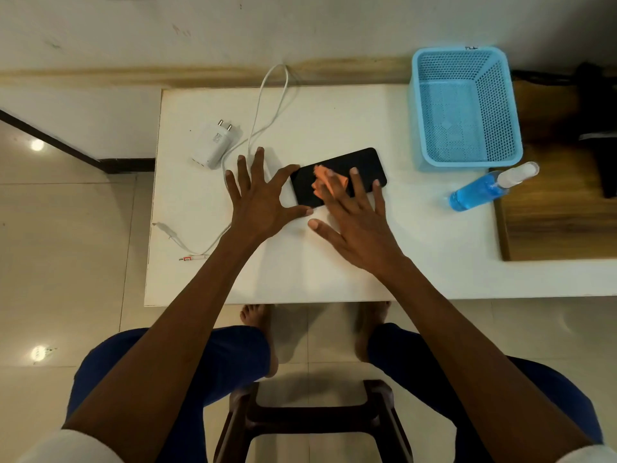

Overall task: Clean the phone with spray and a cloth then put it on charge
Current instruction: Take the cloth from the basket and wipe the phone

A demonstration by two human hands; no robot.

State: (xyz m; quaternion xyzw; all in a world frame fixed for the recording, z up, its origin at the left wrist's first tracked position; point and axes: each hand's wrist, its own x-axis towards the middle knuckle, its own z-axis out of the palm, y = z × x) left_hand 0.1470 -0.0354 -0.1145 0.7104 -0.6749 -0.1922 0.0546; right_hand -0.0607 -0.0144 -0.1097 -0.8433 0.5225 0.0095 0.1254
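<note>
A black phone (362, 167) lies flat, screen up, on the white table (334, 262). My right hand (354, 222) presses a small orange cloth (322, 178) onto the screen with flat, spread fingers. My left hand (258, 198) rests spread on the table, thumb and index finger touching the phone's left end. The blue spray bottle (480, 190) lies on its side to the right. A white charger plug (215, 145) sits at the back left; its white cable (267, 105) loops back and runs to a free connector (165, 227) near the left edge.
An empty light-blue mesh basket (467, 105) stands at the back right of the table. A wooden board (561, 212) lies at the far right. A dark stool (314, 422) is under me, my knees on either side, my bare feet under the table's front edge.
</note>
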